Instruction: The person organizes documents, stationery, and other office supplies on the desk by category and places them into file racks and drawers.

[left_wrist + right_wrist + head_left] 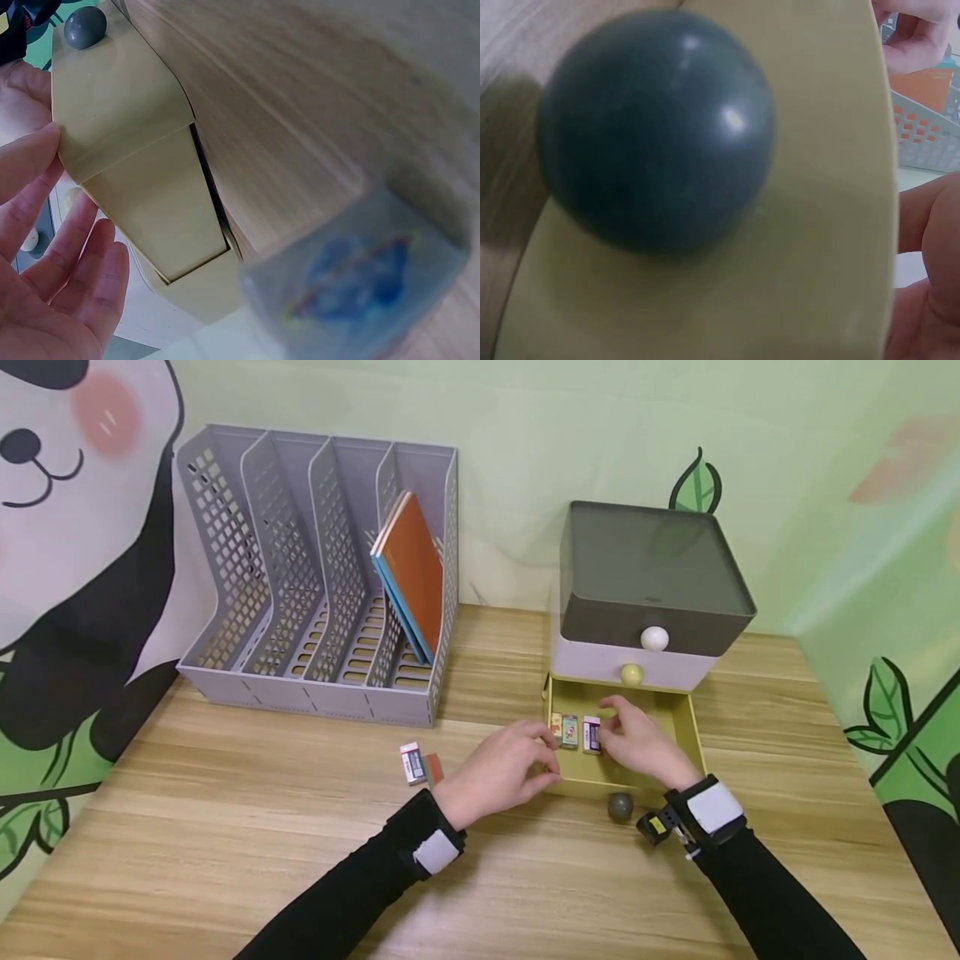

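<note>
My right hand (641, 743) reaches into the pulled-out yellow drawer (690, 735), its fingertips at the right edge of a white eraser with a dark sleeve (591, 735). That eraser lies on the drawer floor; next to it on the left are a small green-and-pink patterned block (570, 732) and a yellow-orange one (557, 727). My left hand (498, 772) is at the drawer's front left corner, fingers loosely bent and holding nothing. In the right wrist view the drawer's dark round knob (656, 131) fills much of the picture, and the right fingertips are hidden.
Left of my left wrist, another sleeved white eraser (412, 763) lies on the table beside an orange-and-green block (433, 768). A grey file rack (322, 697) holds orange and blue booklets (412, 577). Above the drawer are a white drawer (592, 658) and a dark one (600, 620).
</note>
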